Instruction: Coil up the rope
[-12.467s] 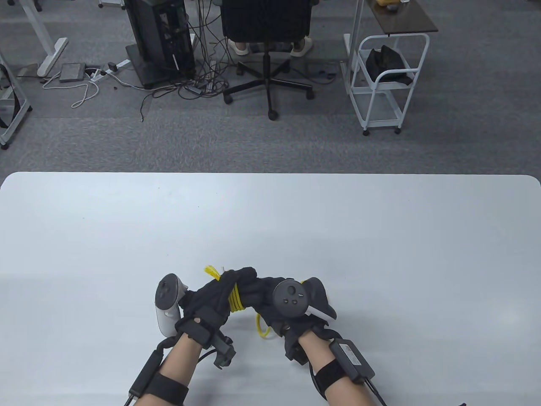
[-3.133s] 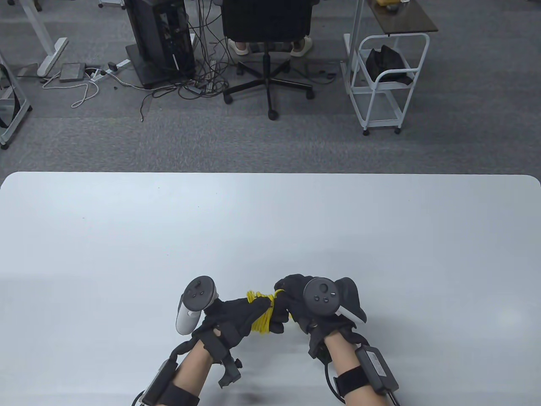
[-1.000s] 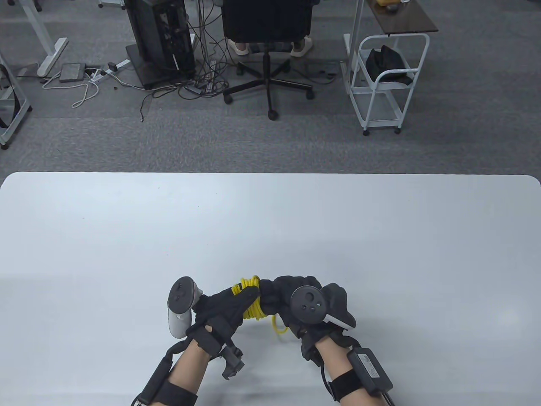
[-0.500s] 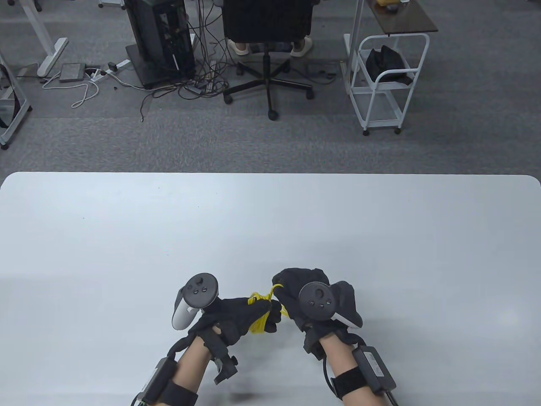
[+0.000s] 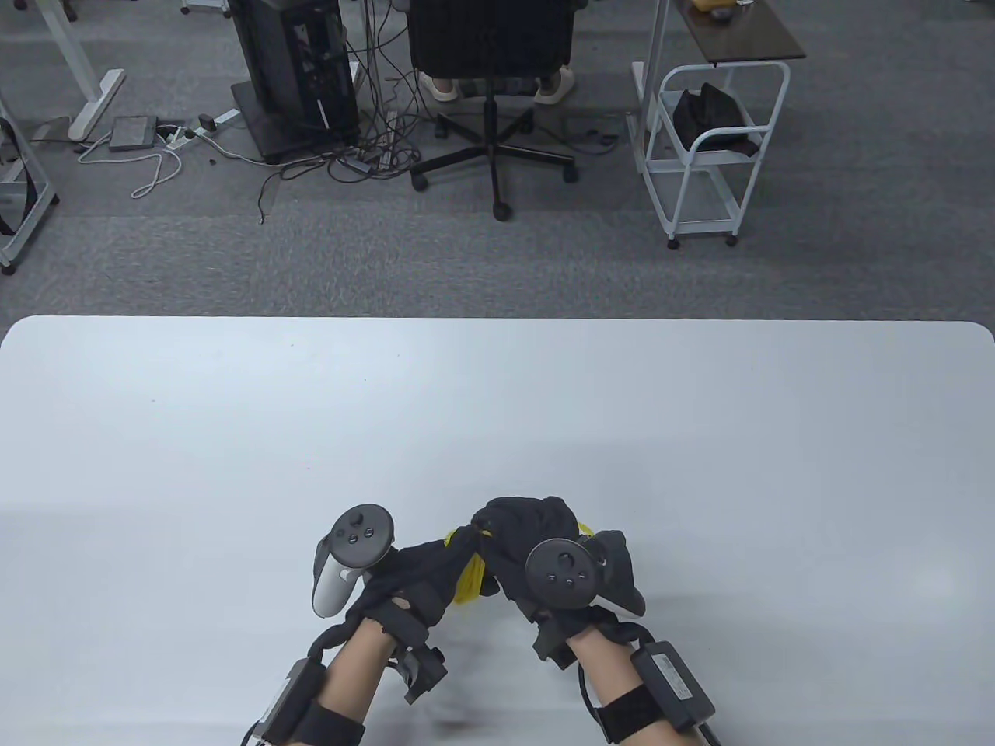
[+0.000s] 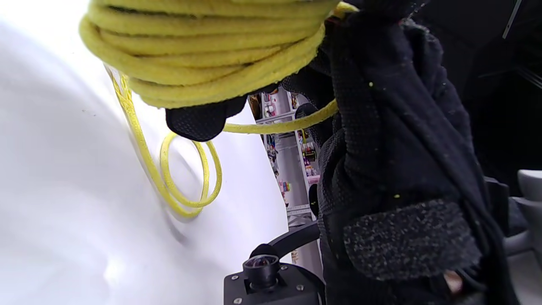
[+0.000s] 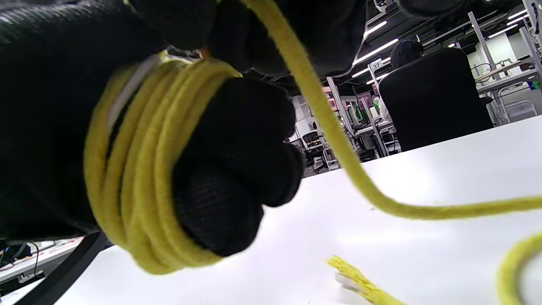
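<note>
As the right hand (image 5: 536, 536) swings back over the fingertips of the left hand (image 5: 424, 571), another turn of thin yellow braided rope (image 5: 469, 579) goes onto the bundle wound around the left hand's fingers. Half a second ago the two black sensor gloves were apart, with a short run of rope stretched between them; now they overlap near the table's six o'clock edge, the right hand lying at about two o'clock from the left. The left hand acts as the spool, its fingers pressed together inside several snug turns of rope, as the right wrist view (image 7: 139, 169) shows. The right hand's fingers are curled around the running strand, though exactly how they pinch it is hidden behind the glove. In the left wrist view, the wound coil (image 6: 203, 46) sits at twelve o'clock, while a small slack loop (image 6: 186, 178) trails on the white table (image 5: 497, 412) below it. The right wrist view shows a frayed rope end (image 7: 360, 281) lying on the tabletop at about five o'clock. Judged from the short slack that remains, the coiling looks close to finished, with only a turn or two and the loose tail left to gather. Beyond the table's twelve o'clock edge stand a black office chair (image 5: 491, 47) and a white wire trolley (image 5: 703, 151).
</note>
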`<state>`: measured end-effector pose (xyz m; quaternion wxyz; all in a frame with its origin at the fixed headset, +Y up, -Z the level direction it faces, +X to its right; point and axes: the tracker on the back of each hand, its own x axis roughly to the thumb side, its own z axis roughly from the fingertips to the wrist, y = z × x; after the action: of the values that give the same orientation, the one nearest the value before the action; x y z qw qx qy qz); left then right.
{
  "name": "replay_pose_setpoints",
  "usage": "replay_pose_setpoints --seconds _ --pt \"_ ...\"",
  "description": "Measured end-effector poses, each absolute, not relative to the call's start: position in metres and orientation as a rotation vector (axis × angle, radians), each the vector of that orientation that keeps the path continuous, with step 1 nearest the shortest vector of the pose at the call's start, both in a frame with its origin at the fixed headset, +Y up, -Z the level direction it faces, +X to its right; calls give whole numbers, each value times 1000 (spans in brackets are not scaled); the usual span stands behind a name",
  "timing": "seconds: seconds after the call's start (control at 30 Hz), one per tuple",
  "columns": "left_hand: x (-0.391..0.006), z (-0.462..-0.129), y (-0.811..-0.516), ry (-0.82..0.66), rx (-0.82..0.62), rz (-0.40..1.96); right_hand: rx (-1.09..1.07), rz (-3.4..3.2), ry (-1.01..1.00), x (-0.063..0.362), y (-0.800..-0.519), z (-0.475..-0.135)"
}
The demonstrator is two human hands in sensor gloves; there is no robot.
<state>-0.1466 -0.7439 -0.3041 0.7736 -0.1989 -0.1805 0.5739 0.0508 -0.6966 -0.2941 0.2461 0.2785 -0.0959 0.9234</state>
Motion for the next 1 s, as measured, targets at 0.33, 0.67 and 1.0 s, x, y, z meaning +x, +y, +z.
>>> replay_pose_setpoints --seconds 0.33,0.67,1.0 --pt "-156 -305 -743 -297 -326 1279 812 2470 -272 47 -697 -291" --pt "-171 -305 -739 -188 -155 1374 904 2503 -233 37 -700 -286" --pt "-182 -307 -737 -229 -64 1464 952 2543 -193 37 -704 -287"
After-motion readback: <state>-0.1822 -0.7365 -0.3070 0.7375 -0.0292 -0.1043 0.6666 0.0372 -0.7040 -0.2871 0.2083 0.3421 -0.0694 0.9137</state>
